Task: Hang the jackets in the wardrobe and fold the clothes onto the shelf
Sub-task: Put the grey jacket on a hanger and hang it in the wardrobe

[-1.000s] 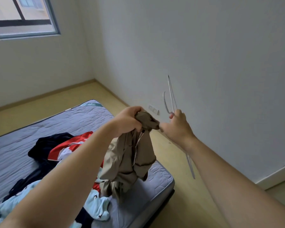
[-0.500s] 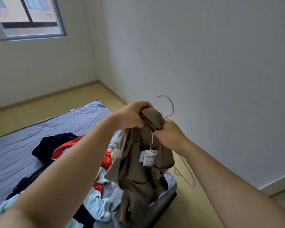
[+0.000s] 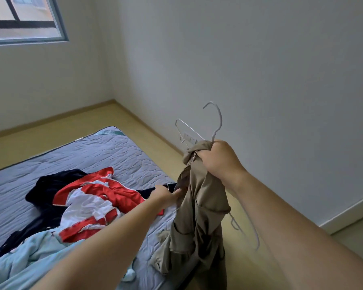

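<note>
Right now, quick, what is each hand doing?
Left hand: pinches the khaki jacket lower down.
Right hand: grips the jacket's top and the white hanger.

Khaki jacket (image 3: 199, 208) and white wire hanger (image 3: 216, 120) gripped together by right hand (image 3: 218, 160), fabric below it pinched by left hand (image 3: 166, 196), clothes pile (image 3: 86, 197) spread left of both on mattress (image 3: 117, 151).

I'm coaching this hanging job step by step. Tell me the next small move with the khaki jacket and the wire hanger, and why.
Probably pull the fabric sideways over the hanger's bare shoulder. The right hand grips the bunched collar of the khaki jacket together with the neck of the white wire hanger; one hanger end sticks out uncovered, and the left hand already pinches the jacket lower down.
</note>
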The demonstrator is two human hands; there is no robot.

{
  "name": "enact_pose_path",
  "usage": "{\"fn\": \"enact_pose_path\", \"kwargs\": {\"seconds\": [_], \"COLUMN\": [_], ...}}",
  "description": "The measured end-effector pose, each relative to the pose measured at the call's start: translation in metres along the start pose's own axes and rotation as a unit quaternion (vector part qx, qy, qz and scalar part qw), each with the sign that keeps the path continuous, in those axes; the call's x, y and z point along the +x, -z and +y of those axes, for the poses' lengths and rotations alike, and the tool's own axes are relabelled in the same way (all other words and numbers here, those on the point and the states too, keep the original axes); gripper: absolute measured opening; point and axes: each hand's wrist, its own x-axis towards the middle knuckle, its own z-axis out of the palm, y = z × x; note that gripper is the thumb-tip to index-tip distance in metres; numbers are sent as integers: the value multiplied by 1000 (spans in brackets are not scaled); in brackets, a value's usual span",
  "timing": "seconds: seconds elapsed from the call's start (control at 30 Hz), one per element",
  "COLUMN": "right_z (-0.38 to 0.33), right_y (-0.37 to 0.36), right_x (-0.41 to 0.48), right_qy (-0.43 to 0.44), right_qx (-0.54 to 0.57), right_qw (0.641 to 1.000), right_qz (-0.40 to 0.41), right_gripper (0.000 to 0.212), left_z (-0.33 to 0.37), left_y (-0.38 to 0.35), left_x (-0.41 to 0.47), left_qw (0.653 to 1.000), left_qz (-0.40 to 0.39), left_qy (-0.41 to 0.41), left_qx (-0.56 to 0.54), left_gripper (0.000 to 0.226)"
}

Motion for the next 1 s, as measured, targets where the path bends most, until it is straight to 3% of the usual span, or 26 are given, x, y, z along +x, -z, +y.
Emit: {"fn": "enact_pose_path", "kwargs": {"seconds": [0.1,0.2,0.33,0.43,0.57,0.63,0.73,0.8,0.9,1.0], "right_z": [2,8,27,40,59,69,82,92,107,122], "right_y": [6,19,41,57,84,100,123,136,154,174], "right_x": [4,5,7,4,-3,-6,-13,-20,-31,-42], "right_qy": [-10,-28,-66,-86,-114,-125,-143,-152,-160,-173], "right_qx": [3,10,25,45,48,35,17,9,4,-8], "right_qw": [1000,998,993,985,975,969,960,955,949,943], "right_qz": [19,50,99,141,186,212,242,256,273,283], "right_gripper": [13,13,12,9,5,8,7,6,7,7], "left_z": [-1,-2,-3,-7,-2,10,35,51,71,90], "left_y": [-26,-45,-57,-65,-73,-78,-92,-101,-109,-120], "left_x": [-1,-1,3,8,12,8,3,2,1,-1], "left_qw": [982,963,935,927,875,892,955,964,932,874], "left_qz": [-163,-227,-293,-315,-413,-394,-247,-179,-157,-219], "left_qy": [51,56,71,37,-29,-39,-44,-12,93,166], "left_qx": [-86,-135,-189,-200,-252,-217,-161,-196,-313,-400], "left_gripper": [72,55,92,105,88,74,34,18,29,42]}}
